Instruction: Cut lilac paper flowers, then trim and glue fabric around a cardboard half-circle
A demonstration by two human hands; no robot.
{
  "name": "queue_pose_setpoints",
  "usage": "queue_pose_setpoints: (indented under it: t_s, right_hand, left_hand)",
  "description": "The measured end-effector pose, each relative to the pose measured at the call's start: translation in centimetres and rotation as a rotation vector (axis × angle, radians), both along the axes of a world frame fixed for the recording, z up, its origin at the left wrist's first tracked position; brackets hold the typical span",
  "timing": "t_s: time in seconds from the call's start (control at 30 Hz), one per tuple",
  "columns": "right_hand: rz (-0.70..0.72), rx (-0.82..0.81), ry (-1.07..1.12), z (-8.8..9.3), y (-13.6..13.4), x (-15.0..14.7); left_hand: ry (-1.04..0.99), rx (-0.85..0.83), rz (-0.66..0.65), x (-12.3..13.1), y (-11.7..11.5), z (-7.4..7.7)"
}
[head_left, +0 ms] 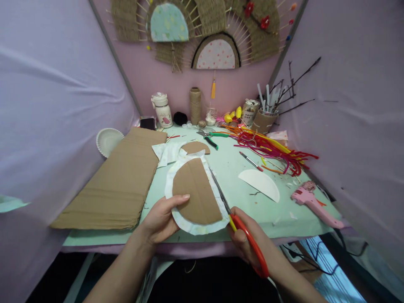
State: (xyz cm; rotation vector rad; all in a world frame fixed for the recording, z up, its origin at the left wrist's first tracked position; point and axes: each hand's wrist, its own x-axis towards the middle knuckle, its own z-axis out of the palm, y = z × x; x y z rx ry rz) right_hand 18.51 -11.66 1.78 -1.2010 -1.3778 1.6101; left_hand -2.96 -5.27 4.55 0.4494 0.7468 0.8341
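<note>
A half-round piece of brown cardboard (197, 195) lies on a larger piece of pale fabric (193, 227) that shows as a border around it. My left hand (164, 216) grips both at their lower left edge, thumb on top of the cardboard. In my right hand (244, 235) are red-handled scissors (257, 248), their blades along the fabric's straight right edge. Behind the held piece, a fabric scrap (167, 153) and another cardboard half-round (197, 147) rest on the green tabletop (227, 155).
A large cardboard sheet (116, 181) covers the table's left side. On the right are a white half-round (260, 184), a pen (251, 161), pipe cleaners (268, 147) and a pink glue gun (315, 204). Pliers (211, 141), a bottle (162, 110) and twine (195, 105) stand or lie farther back.
</note>
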Motion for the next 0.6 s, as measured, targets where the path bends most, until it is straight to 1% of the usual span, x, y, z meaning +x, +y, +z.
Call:
queue_pose_setpoints:
  t_s: [0.23,0.37,0.47,0.6]
  right_hand:
    - [-0.059,-0.068,0.038,-0.6,0.06,-0.33]
    - [-0.053,-0.106,0.037,-0.81,-0.07,-0.31]
    - [-0.003,-0.067,0.017,-0.71,-0.02,-0.03]
    - [0.033,0.056,-0.048,-0.33,0.03,0.22]
  left_hand:
    - [-0.009,0.012,0.004,0.12,-0.12,0.07]
    - [-0.002,-0.005,0.011,0.09,-0.14,0.08]
    - [-0.025,-0.001,0.0,0.09,-0.11,0.08]
    - [-0.031,-0.001,-0.019,0.06,-0.16,-0.07]
